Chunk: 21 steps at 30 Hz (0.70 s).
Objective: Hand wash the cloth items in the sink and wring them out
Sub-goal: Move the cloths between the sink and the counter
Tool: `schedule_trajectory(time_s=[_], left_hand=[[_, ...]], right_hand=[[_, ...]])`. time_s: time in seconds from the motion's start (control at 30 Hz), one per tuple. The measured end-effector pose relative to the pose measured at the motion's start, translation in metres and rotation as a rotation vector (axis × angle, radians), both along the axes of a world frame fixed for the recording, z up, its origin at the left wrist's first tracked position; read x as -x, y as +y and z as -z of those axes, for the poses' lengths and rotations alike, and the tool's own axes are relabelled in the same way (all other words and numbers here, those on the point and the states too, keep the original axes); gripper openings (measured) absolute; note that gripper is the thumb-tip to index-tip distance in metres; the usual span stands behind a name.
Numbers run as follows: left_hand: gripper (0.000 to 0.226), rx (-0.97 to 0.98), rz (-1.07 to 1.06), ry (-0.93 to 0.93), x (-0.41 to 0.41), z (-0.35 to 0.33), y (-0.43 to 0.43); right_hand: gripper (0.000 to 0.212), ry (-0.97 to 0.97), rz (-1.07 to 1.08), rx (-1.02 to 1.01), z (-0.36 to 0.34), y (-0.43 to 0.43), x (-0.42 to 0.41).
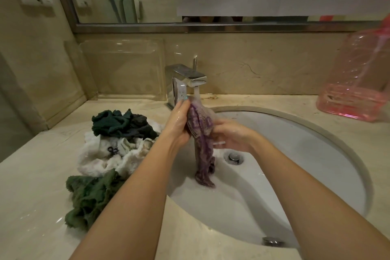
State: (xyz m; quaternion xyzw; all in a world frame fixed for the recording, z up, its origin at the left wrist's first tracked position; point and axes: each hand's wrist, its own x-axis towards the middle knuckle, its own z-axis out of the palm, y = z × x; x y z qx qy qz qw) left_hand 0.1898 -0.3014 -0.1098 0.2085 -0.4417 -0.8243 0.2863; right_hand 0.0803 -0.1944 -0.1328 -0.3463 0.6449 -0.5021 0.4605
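A wet purple patterned cloth (202,143) hangs between my hands over the white sink (295,154), its lower end resting on the basin. My left hand (178,122) grips its upper part from the left. My right hand (230,135) holds it from the right, fingers curled round the fabric. Water runs from the chrome tap (186,78) onto the top of the cloth.
A pile of cloths lies on the counter left of the sink: dark green (120,122), white (105,154) and olive green (90,194). A pink plastic container (356,82) stands at the back right. A clear plastic box (122,67) leans on the wall. The drain plug (233,156) sits in the basin.
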Motion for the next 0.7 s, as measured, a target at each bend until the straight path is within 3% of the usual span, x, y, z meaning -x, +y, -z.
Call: schedule_trajectory(time_s=[0.07,0.13,0.27,0.33,0.4,0.5,0.6,0.7], left_hand=[[0.018,-0.09,-0.008,0.048,0.0,-0.001,-0.003],[0.035,-0.137,0.005,0.076,-0.002,-0.002,-0.004],[0.048,-0.215,-0.03,0.116,-0.005,-0.005,-0.01],[0.047,-0.23,-0.038,0.064,-0.008,-0.003,-0.016],[0.039,-0.097,-0.075,-0.089,-0.009,0.002,-0.019],[0.021,0.338,-0.141,-0.346,-0.006,0.01,-0.019],[0.042,0.688,0.11,-0.54,-0.006,0.012,-0.007],[0.04,0.79,0.308,-0.646,-0.009,0.013,-0.002]], right_hand=[[0.03,0.042,-0.071,-0.063,0.005,0.001,0.001],[0.032,0.09,-0.045,-0.104,0.008,0.001,0.001],[0.003,0.133,-0.101,-0.203,0.006,0.011,0.006],[0.006,0.211,-0.016,-0.212,0.005,0.016,0.012],[0.008,0.188,0.086,-0.126,0.002,0.017,0.015],[0.011,0.082,0.261,0.065,-0.006,0.011,0.015],[0.01,0.011,0.347,0.218,-0.017,0.006,0.013],[0.017,-0.031,0.351,0.297,-0.02,0.001,0.01]])
